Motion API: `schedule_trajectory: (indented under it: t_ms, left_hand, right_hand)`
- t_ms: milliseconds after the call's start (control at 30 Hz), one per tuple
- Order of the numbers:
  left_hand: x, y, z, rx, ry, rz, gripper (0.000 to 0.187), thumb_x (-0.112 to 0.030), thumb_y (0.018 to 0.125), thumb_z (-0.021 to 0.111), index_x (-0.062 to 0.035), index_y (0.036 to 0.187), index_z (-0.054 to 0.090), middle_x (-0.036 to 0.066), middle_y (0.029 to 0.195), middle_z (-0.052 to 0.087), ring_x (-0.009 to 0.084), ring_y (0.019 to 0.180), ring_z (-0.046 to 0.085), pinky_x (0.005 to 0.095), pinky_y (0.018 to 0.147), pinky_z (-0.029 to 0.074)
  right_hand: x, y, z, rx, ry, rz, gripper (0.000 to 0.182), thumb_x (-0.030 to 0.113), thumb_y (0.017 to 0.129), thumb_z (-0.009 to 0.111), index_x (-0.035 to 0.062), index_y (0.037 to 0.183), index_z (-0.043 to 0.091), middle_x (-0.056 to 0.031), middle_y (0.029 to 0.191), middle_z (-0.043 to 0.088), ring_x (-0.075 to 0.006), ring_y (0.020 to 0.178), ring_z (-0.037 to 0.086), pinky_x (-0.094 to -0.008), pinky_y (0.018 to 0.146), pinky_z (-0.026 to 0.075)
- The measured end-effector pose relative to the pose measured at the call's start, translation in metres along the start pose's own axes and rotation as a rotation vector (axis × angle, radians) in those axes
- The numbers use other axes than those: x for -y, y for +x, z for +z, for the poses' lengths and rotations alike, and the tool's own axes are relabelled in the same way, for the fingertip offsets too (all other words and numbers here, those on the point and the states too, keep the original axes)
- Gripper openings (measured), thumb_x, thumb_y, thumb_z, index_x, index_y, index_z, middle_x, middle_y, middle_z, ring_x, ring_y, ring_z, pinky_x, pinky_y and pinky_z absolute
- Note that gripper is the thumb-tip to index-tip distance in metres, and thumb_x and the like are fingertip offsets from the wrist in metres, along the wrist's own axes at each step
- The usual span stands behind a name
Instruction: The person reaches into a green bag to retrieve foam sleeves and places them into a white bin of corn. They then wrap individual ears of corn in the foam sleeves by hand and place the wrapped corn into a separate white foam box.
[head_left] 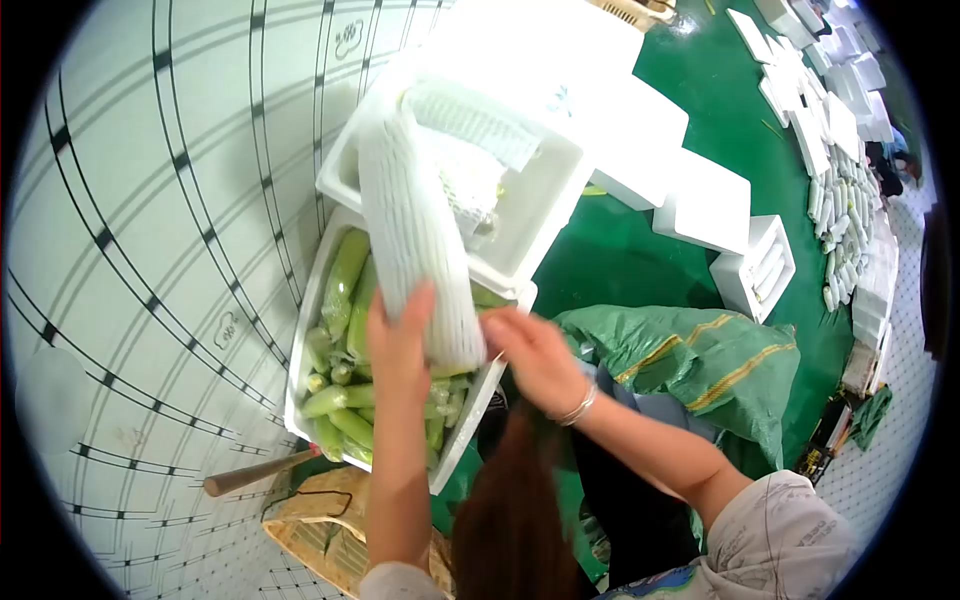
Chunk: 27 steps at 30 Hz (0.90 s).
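A long item in a white foam net [415,230] lies slanted over the white foam boxes. My left hand [400,335] is wrapped round its lower left side, thumb on top. At its lower right end, my right hand [535,360] has its fingers pressed together on the net's edge. Under the hands, a foam box [300,375] holds green vegetables [345,275], some in clear plastic. Behind it, another foam box [545,210] contains white netting [470,185] and a clear packet.
A green woven sack [700,350] lies to the right. Beyond are foam boxes [705,200] and a pile of wrapped items [845,235]. A yellow basket [315,525] and a wooden handle [255,474] are at the lower left, by the tiled wall [130,300].
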<state>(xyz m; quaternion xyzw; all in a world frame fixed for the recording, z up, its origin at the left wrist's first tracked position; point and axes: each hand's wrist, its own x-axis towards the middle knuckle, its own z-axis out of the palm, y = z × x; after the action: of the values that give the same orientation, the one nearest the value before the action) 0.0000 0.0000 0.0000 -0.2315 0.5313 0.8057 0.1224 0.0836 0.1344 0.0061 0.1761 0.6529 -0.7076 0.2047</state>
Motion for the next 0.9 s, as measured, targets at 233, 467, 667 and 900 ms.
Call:
schedule_trajectory:
  t_ms: [233,467,667,900]
  left_hand:
    - [0.013,0.092,0.127,-0.217,-0.030,0.047,0.074,-0.025,0.082,0.067,0.0100,0.134,0.028,0.021,0.131,0.042,0.0297,0.116,0.048,0.0388,0.098,0.040]
    - [0.036,0.039,0.040,-0.695,0.889,0.175,0.089,-0.026,0.075,0.071,0.0095,0.138,0.019,0.027,0.142,0.024,0.0343,0.127,0.034,0.0407,0.108,0.027]
    - [0.104,0.071,0.001,-0.236,0.248,-0.072,0.032,-0.004,0.069,0.068,0.0090,0.096,0.057,0.013,0.089,0.057,0.0256,0.081,0.059,0.0359,0.068,0.049]
    - [0.055,0.028,0.024,-0.258,0.503,-0.006,0.042,0.004,0.064,0.051,0.0135,0.104,0.054,0.019,0.096,0.061,0.0295,0.084,0.063,0.0402,0.074,0.054]
  right_hand:
    - [0.026,0.047,-0.135,-0.332,-0.499,-0.220,0.027,0.017,0.087,0.058,0.0012,0.109,0.051,-0.0101,0.095,0.062,-0.0161,0.083,0.059,-0.0295,0.073,0.049]
    - [-0.001,0.145,-0.141,-0.527,-0.336,0.002,0.100,0.039,0.066,0.074,-0.0101,0.135,0.021,-0.0300,0.129,0.041,-0.0361,0.120,0.043,-0.0402,0.097,0.040]
    - [0.046,0.233,-0.176,-0.177,-0.960,-0.002,0.052,0.029,0.074,0.062,0.0035,0.119,0.055,-0.0198,0.106,0.063,-0.0347,0.096,0.061,-0.0435,0.083,0.050]
    - [0.047,0.123,-0.217,-0.070,-0.843,0.001,0.026,0.019,0.070,0.060,0.0034,0.090,0.067,-0.0180,0.091,0.067,-0.0328,0.089,0.065,-0.0412,0.079,0.051]
